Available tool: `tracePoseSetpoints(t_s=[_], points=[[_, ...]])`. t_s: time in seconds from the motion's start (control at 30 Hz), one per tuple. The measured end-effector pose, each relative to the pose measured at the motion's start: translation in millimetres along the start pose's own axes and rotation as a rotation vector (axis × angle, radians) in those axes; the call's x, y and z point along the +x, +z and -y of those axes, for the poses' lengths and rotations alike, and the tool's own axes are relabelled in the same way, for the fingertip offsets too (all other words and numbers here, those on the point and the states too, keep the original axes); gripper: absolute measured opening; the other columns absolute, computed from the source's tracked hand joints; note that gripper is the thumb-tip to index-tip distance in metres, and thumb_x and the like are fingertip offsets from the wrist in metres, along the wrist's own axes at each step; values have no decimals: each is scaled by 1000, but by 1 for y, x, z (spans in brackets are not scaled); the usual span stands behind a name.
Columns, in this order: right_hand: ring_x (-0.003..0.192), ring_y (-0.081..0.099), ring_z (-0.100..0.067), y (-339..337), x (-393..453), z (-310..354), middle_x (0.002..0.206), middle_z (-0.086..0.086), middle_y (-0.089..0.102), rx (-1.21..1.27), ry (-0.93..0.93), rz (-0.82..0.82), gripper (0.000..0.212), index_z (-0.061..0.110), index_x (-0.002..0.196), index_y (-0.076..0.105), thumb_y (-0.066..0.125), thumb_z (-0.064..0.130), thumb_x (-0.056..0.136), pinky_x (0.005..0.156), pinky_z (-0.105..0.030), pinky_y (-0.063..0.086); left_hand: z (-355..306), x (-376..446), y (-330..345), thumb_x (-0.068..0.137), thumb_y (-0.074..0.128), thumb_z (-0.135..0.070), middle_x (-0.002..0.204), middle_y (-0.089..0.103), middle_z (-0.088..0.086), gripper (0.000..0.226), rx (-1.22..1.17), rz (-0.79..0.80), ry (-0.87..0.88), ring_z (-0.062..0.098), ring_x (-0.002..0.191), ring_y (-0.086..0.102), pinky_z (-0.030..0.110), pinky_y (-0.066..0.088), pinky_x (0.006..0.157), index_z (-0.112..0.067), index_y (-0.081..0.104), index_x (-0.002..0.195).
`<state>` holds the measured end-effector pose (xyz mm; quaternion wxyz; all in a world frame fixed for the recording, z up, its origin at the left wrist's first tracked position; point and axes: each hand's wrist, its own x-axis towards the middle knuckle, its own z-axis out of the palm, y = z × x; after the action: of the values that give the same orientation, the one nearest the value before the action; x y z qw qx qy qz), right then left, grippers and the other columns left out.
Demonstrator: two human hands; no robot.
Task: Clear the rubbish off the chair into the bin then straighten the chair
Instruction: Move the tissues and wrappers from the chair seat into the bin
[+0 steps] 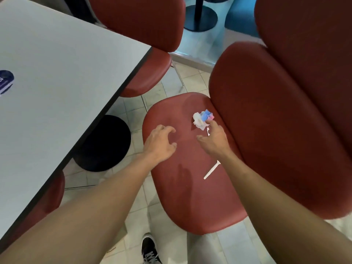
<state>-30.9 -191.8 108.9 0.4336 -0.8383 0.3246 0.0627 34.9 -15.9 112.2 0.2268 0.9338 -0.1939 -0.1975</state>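
Crumpled white, blue and pink paper wad (202,119) on red padded chair seat (182,197), near the backrest (276,130). Right hand (214,139) at the wad, fingertip touching, fingers spread, gripping nothing. Left hand (162,142) above seat, fingers loosely curled, empty. White plastic utensil (211,170) lying on seat beside right forearm. Grey tabletop (66,82) to the left.

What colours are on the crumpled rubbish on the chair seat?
White, blue and pink crumpled rubbish, seen in the head view.
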Motion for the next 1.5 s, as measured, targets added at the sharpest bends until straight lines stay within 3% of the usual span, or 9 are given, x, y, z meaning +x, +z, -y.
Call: tracePoseSetpoints(t_s=[0.1,0.27,0.43,0.53,0.77,0.93,1.07,1.33,1.5], points=[[89,57,-24,-9,48,-14,104,-10,59,-9,-12,4,44,10,124,53,64,14,81,65,-25,38,-16,49,22,83,66,-29,127,49,-1,46,-3,18,-25,21,121,46,37,40,103,-28,53,127],[98,54,-15,-10,121,-48,101,6,57,4,23,43,48,24,127,53,66,24,80,84,-29,44,-31,123,67,80,67,-26,125,49,3,51,-14,65,-44,24,120,48,37,42,101,-27,51,129],[109,57,-26,2,183,-86,114,-7,63,-25,19,46,44,21,124,57,68,17,81,80,-26,41,-24,179,115,76,69,-21,123,51,11,56,-64,99,-105,31,117,50,38,43,99,-20,50,129],[110,57,-22,14,209,-102,117,-4,61,-47,3,62,52,28,129,54,70,20,80,82,-24,40,-16,200,142,74,68,-19,125,49,9,65,-77,141,-115,27,118,48,34,43,98,-21,44,134],[105,60,-22,58,254,-134,116,-3,59,-157,-18,89,72,32,133,47,68,39,65,88,-38,52,-10,227,205,69,80,-24,119,37,9,89,-94,66,-87,25,101,51,33,50,83,-19,33,144],[103,59,-26,67,258,-152,112,-8,63,-117,-36,-25,41,21,125,60,65,20,84,83,-30,44,-6,235,224,76,72,-13,111,44,12,59,-92,-77,-84,27,95,53,31,46,84,-12,51,131],[87,64,-24,62,250,-155,92,-5,71,4,-1,-167,16,15,95,70,57,20,88,72,-32,47,0,231,219,83,55,1,87,48,5,19,-56,-116,-163,30,80,58,29,40,68,-7,67,95],[64,52,-10,34,203,-141,69,9,60,134,49,-251,12,14,82,69,59,13,89,59,-17,31,11,186,193,88,53,-3,85,49,1,14,-132,-139,-262,19,78,52,24,37,69,-8,66,89],[59,48,-12,25,164,-133,58,6,52,140,105,-247,18,11,73,59,59,19,89,61,-31,40,18,143,162,87,57,-5,84,47,-2,12,-178,-210,-301,13,75,45,19,32,69,-6,67,94]])
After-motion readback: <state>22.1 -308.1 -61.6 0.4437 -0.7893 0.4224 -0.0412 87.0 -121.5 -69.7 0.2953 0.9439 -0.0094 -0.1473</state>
